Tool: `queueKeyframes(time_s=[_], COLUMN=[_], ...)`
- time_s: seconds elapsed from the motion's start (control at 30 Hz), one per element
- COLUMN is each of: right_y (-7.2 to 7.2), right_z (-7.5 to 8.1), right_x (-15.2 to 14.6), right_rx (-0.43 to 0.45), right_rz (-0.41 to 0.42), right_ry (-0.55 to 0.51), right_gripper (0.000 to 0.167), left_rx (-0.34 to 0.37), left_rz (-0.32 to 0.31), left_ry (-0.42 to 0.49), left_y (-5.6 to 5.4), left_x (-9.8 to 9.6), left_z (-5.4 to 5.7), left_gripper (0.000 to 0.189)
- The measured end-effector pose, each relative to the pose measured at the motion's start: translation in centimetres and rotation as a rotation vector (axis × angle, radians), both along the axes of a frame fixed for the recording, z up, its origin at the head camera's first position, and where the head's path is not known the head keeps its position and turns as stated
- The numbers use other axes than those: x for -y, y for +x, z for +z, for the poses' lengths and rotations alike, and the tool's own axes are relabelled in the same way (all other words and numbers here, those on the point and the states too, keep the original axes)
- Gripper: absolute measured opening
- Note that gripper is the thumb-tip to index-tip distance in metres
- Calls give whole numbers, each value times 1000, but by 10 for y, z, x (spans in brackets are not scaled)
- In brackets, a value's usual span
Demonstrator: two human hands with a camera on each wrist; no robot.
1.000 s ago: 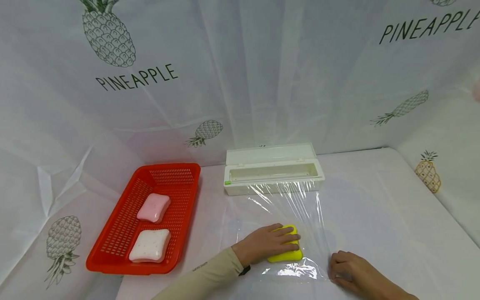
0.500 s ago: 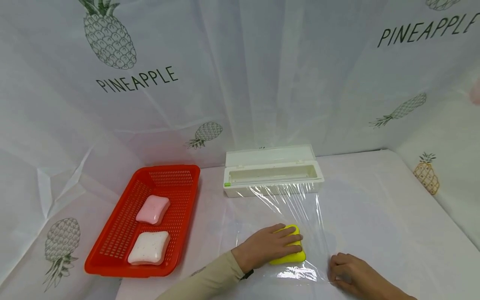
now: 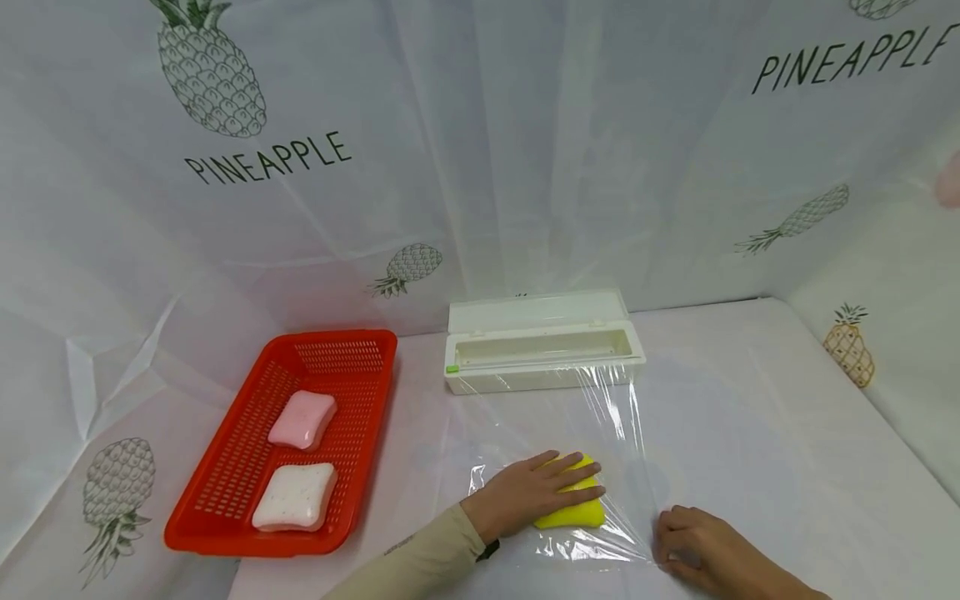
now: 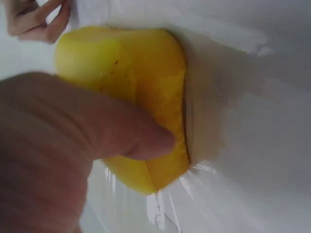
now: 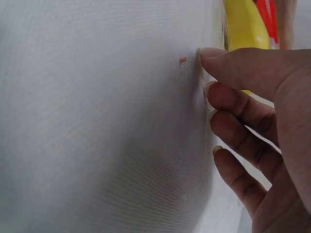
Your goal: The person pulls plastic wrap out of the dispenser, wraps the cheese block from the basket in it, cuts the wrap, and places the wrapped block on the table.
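A yellow sponge (image 3: pixel 573 512) with pinched-in sides lies on the table amid a sheet of clear cling film (image 3: pixel 525 425). My left hand (image 3: pixel 525 496) rests on it, fingers spread and nearly straight across the top; in the left wrist view the thumb (image 4: pixel 131 128) lies along its side. At the film's near right corner, my right hand (image 3: pixel 701 542) pinches the edge between thumb and fingertips, low against the table. Creases run from the sponge toward that hand. The film reaches back to a white dispenser box (image 3: pixel 525 382), whose lid stands raised.
To the left is a red plastic basket (image 3: pixel 375 433) holding a pink sponge (image 3: pixel 302 419) and a speckled white sponge (image 3: pixel 294 497). Behind the table hangs a white curtain (image 3: pixel 517 167) printed with pineapples, which also runs along both sides.
The left hand's fingers have straightened and spread over the sponge. The film's glossy creases have shifted, and new ones run to the right hand, which has barely moved.
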State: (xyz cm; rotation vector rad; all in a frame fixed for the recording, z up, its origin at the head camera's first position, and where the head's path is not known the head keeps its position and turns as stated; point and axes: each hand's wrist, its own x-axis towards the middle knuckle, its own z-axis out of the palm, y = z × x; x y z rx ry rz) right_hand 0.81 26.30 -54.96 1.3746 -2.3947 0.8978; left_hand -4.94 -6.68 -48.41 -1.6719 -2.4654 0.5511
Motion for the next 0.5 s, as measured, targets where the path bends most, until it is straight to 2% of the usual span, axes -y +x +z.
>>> queueKeyframes(time_s=[0.07,0.13,0.17,0.27,0.33,0.5], right_y=[0,0,0,0,-1,-1], right_z=[0,0,0,1,1,2], right_x=[1,1,1,1,1,1], right_rx=[11,20,26,41,36,15], right_rz=[7,9,9,9,4,0], right_ry=[1,6,9,19,21,6], right_gripper=[33,32,31,30,31,30], left_rx=[106,221,273,380,401,389], left_rz=[96,217,274,411,434,362], left_ry=[56,120,152,225,225,148], left_y=[2,6,8,15,22,42], left_x=[12,27,35,58,70,86], left_z=[1,2,1,-2,-6,-19], left_gripper=[89,89,84,50,42,58])
